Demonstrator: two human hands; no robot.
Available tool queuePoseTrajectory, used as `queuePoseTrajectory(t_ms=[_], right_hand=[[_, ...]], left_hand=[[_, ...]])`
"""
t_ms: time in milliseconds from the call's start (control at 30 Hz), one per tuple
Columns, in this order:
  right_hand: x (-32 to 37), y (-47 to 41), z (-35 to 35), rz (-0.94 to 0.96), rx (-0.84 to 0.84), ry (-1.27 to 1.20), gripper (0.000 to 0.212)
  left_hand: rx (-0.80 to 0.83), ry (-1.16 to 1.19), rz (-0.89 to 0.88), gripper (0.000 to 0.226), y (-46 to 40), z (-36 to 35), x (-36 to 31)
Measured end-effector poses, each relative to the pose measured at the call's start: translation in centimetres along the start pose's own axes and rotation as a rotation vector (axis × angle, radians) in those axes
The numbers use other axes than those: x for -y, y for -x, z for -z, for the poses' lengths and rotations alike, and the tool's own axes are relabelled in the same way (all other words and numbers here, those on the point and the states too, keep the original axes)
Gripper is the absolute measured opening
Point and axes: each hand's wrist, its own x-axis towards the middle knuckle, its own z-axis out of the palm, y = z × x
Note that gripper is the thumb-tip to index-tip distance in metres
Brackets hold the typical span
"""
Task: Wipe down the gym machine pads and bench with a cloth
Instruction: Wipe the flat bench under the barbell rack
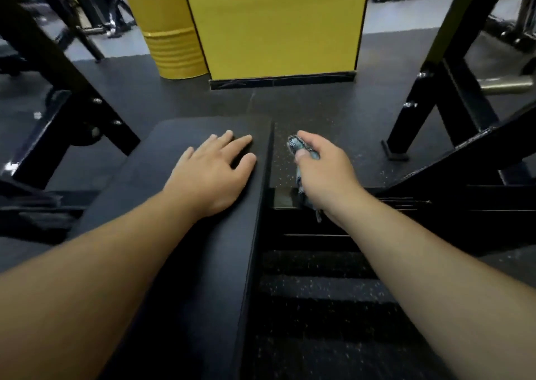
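Note:
A long black padded bench (179, 234) runs away from me down the middle of the view. My left hand (213, 171) lies flat on its far end, palm down, fingers spread, holding nothing. My right hand (322, 171) hovers just off the bench's right edge, fist closed around a bunched blue-grey patterned cloth (295, 143). One end of the cloth pokes out past my thumb and another bit hangs below my wrist. The cloth is not touching the pad.
Black steel machine frames stand at the left (58, 69) and right (452, 89). Ahead are a yellow pillar (275, 23) with a black base and a yellow drum (165, 26). Speckled black rubber floor (319, 289) lies right of the bench, with frame bars crossing it.

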Motion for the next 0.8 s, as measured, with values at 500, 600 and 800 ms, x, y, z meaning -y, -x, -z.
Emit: queuePoseTrajectory(t_ms=[500,600,800], right_hand=[[1.7,-7.4,-5.9,-0.157,0.045,-0.153,0.05],[2.4,-7.9,-6.2,-0.167,0.053,-0.164,0.047],[3.2,-5.7,-5.7,-0.253,0.122,-0.061,0.046]], left_hand=[[0.002,0.055,0.055,0.054,0.0,0.3,-0.6],[0.004,0.058,0.059,0.054,-0.1,0.2,-0.6],[0.002,0.043,0.051,0.054,0.0,0.3,-0.7]])
